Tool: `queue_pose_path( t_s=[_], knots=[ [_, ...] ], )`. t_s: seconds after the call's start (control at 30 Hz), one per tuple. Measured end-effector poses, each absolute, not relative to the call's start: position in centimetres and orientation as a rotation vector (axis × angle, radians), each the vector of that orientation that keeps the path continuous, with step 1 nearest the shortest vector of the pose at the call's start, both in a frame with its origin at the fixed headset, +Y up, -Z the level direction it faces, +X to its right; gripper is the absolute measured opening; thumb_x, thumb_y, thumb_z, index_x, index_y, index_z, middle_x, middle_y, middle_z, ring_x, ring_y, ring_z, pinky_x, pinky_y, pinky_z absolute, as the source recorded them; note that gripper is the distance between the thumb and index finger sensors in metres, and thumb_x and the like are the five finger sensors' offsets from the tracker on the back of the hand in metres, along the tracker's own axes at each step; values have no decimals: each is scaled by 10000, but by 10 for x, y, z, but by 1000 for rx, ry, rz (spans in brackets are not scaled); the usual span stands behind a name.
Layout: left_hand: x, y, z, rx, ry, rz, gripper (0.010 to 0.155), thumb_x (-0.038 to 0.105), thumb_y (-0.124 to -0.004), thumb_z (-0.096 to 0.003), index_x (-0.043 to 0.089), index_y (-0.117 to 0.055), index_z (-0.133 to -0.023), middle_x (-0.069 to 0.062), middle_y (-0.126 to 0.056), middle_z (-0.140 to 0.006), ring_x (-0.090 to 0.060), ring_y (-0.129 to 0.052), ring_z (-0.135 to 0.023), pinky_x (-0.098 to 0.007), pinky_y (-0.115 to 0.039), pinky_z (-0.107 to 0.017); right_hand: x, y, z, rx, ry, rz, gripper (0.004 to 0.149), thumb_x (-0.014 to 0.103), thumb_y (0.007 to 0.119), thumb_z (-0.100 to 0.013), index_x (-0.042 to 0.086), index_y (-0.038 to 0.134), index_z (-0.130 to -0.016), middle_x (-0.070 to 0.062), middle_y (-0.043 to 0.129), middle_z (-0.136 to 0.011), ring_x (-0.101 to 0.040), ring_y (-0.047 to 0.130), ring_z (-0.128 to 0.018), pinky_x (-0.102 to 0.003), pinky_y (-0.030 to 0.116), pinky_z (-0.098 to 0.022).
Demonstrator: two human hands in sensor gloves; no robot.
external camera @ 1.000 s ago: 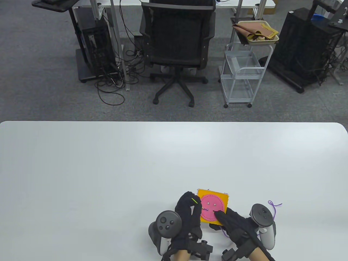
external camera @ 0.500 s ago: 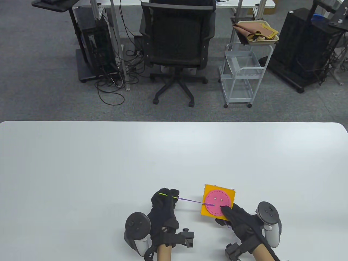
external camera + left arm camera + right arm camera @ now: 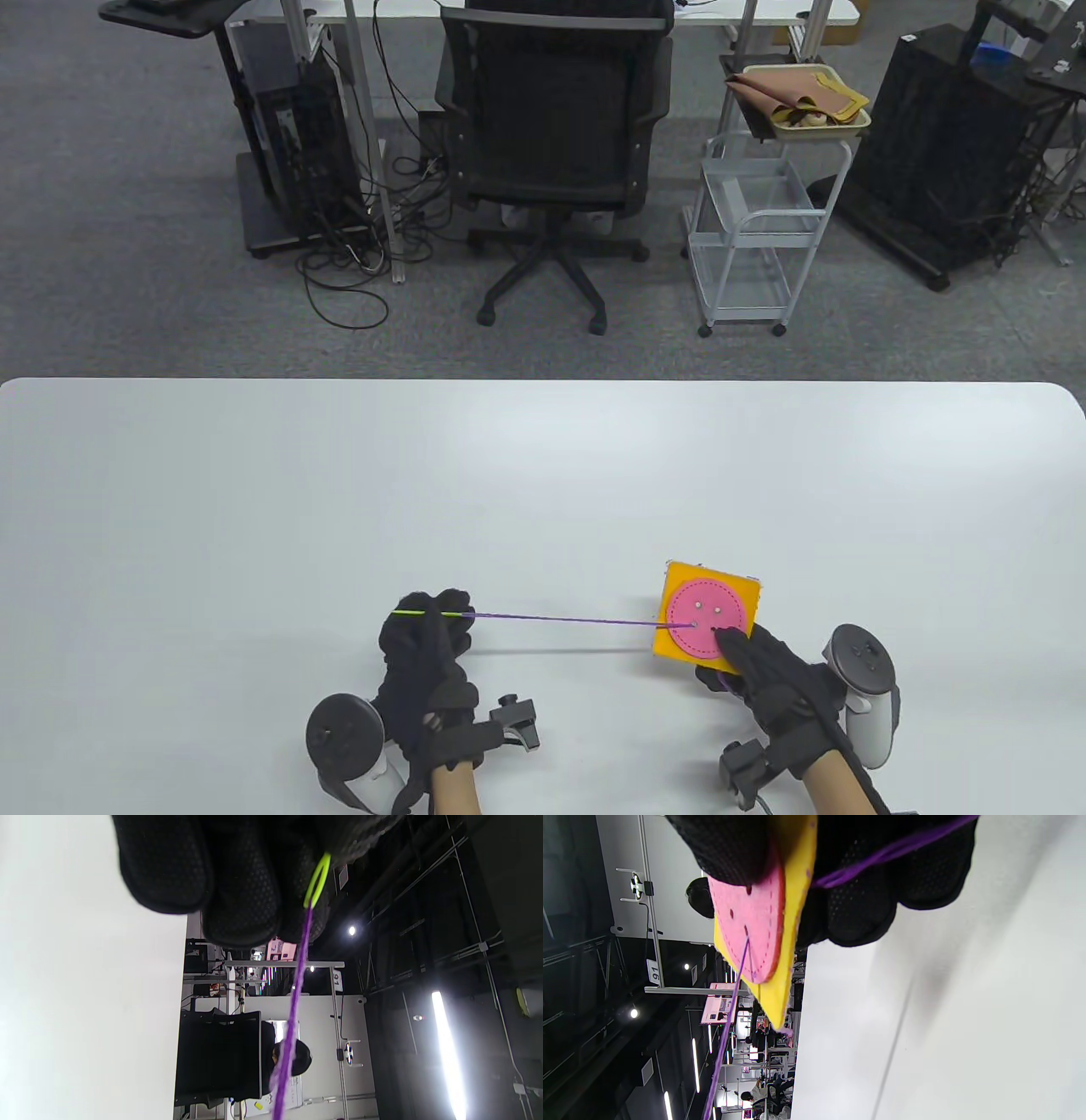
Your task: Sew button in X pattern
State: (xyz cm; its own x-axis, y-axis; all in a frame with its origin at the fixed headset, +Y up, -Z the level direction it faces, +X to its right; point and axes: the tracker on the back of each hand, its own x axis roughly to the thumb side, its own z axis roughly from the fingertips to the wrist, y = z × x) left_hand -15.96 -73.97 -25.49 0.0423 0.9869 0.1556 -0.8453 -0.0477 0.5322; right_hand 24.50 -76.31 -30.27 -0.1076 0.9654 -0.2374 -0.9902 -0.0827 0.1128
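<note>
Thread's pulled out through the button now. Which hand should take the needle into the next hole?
Left, probably. The left hand already holds the green needle, with the purple thread running to the pink button. The right hand is occupied holding the yellow felt square.

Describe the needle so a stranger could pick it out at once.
On the white table, look near its front edge, at the gloved left hand. Sticking out of its fingertips is the needle, a thin lime-green sliver. Unlike the purple thread running from it to the pink button, it is green and stiff.
</note>
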Motion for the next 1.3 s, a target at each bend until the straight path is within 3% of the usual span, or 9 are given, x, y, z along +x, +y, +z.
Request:
queue_pose_path(
  t_s=[0.4, 0.87, 1.3],
  knots=[
    [-173, -741, -248, 630, 360, 1533, 395, 310, -654, -544, 149, -622, -903, -6, -957, -768, -217, -1029, -632, -449, -872, -453, 248, -764, -303, -147, 250, 1677, 446, 377, 660, -547, 158, 681, -936, -85, 893, -774, -217, 886, -665, -493, 708, -651],
    [-164, -733, -250, 614, 311, 1451, 415, 309, -680, -544, 166, -623, -929, 14, -933, -773, -215, -1000, -648, -450, -851, -470, 247, -763, -302, -154, 236, 1710, 454, 381, 675, -538, 166, 668, -938, -69, 896, -752, -201, 889, -647, -480, 716, -647],
    [-122, -712, -257, 534, 122, 1228, 397, 326, -759, -525, 231, -754, -910, 20, -922, -765, -223, -978, -652, -461, -829, -485, 238, -761, -299, -81, 218, 1751, 458, 376, 700, -528, 189, 644, -943, -50, 904, -727, -190, 896, -626, -471, 726, -637]
  ],
)
